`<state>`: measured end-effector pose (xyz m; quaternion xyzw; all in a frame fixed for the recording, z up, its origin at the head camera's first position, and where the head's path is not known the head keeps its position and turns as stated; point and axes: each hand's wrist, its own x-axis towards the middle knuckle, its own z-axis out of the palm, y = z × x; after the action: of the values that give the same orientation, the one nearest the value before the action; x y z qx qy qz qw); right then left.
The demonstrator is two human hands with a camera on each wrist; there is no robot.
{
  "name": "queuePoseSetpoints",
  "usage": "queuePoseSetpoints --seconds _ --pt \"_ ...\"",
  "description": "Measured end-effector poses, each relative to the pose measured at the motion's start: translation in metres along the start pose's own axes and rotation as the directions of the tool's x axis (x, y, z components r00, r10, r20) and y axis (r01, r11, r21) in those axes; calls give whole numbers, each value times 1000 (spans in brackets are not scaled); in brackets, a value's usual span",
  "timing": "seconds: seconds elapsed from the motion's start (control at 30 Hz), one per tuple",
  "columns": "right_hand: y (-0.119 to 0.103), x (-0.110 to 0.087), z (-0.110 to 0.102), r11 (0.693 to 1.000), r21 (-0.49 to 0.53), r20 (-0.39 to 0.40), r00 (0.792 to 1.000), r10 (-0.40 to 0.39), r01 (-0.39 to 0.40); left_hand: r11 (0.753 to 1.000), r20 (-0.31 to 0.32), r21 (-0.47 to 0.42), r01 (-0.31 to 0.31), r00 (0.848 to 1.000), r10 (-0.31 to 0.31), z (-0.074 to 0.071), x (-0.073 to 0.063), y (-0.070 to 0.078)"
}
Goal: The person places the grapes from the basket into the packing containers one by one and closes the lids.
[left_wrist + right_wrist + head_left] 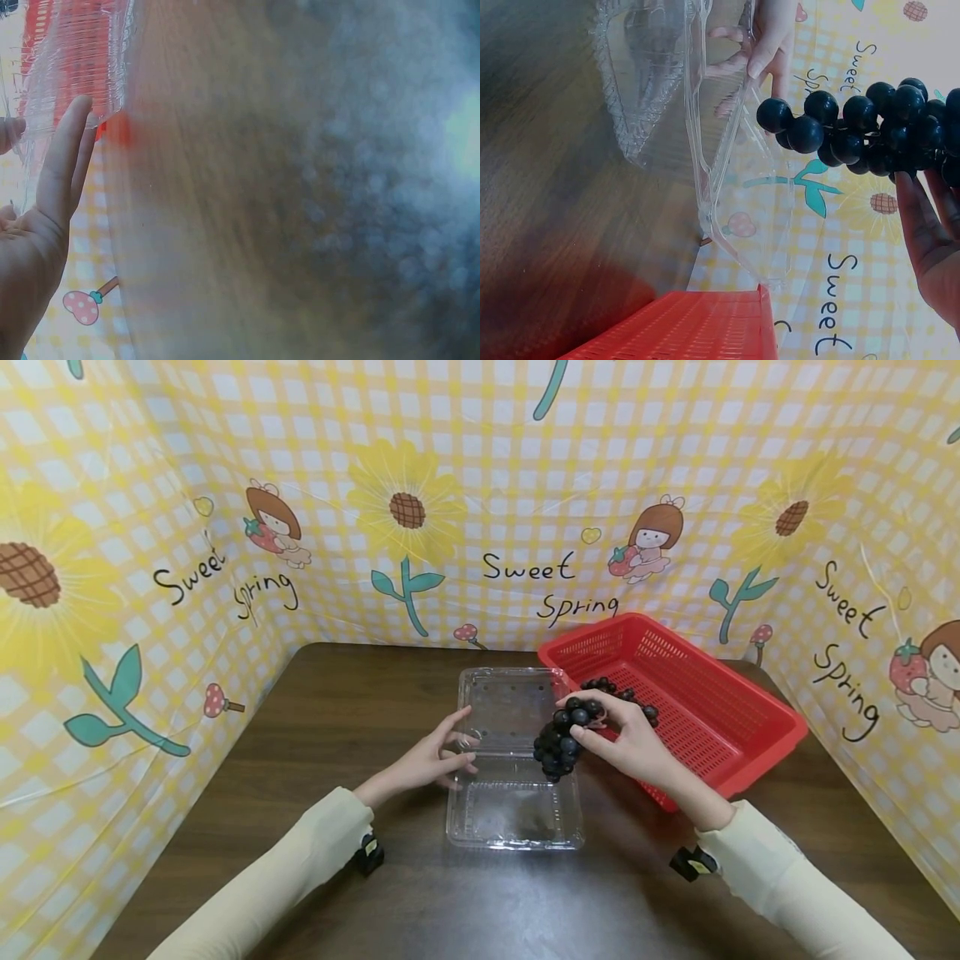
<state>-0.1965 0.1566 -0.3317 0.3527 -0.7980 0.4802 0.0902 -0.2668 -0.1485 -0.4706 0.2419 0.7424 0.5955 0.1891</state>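
A bunch of dark grapes [558,739] hangs from my right hand [630,739], pinched at its upper end between thumb and fingers. It is held over the right side of an opened clear plastic clamshell box [517,814], whose lid [510,693] lies folded back toward the far side. My left hand [431,758] is at the box's left edge, fingers spread and fairly straight, fingertips right at the plastic near the hinge. In the right wrist view, the grapes [855,127] stretch out beyond the right fingers [915,217].
A red perforated basket [750,768] stands at the right, turned at an angle, its left corner close to the lid. More dark grapes [649,714] lie in it. A checked cloth [480,468] hangs as walls around the brown table [360,693].
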Motion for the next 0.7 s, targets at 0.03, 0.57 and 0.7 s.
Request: queuePoseSetpoints --seconds 0.03,0.57,0.7 --pt "0 0 1 1000 -1 4 1000 -7 7 1000 1 0 0 1000 0 0 0 0" --pt "-1 2 4 999 -8 14 999 -33 33 1000 -2 -8 -4 1000 4 0 0 0" --pt "0 2 5 999 -6 14 999 -34 34 1000 -1 -11 -3 1000 3 0 0 0"
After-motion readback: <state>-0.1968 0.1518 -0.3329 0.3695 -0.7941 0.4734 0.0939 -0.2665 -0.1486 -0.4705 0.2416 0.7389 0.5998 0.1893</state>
